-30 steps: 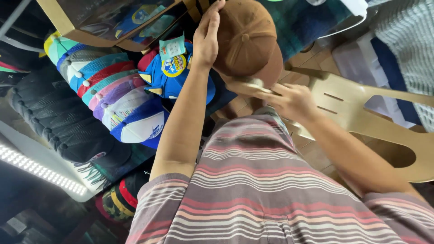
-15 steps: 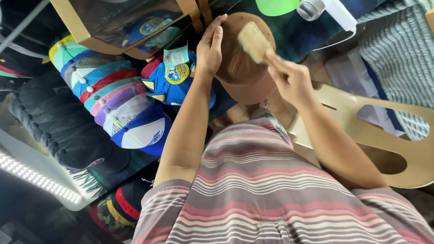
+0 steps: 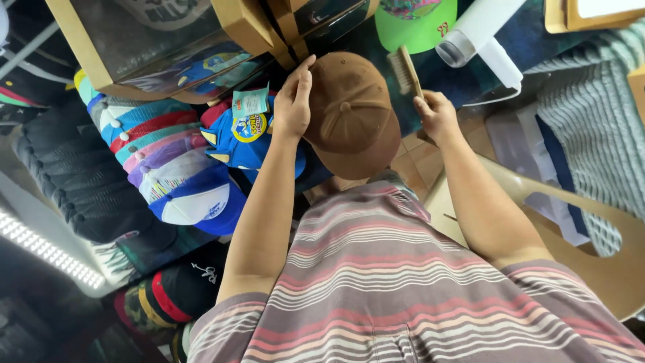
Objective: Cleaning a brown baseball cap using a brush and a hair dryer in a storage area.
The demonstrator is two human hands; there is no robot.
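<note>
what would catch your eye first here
Centre frame, a brown cap is held up by the left hand, while the right hand holds a small wooden brush beside it. To the left, a row of stacked colourful caps fans out beneath cardboard display boxes.

Brushing a brown cap
The left hand (image 3: pixel 293 101) holds the brown cap (image 3: pixel 351 114); the right hand (image 3: pixel 437 115) grips a wooden brush (image 3: pixel 406 70) just beside it.

Short-sleeved shirt (image 3: pixel 403 296) in horizontal stripes of grey, pink, peach and white, both forearms bare
</note>
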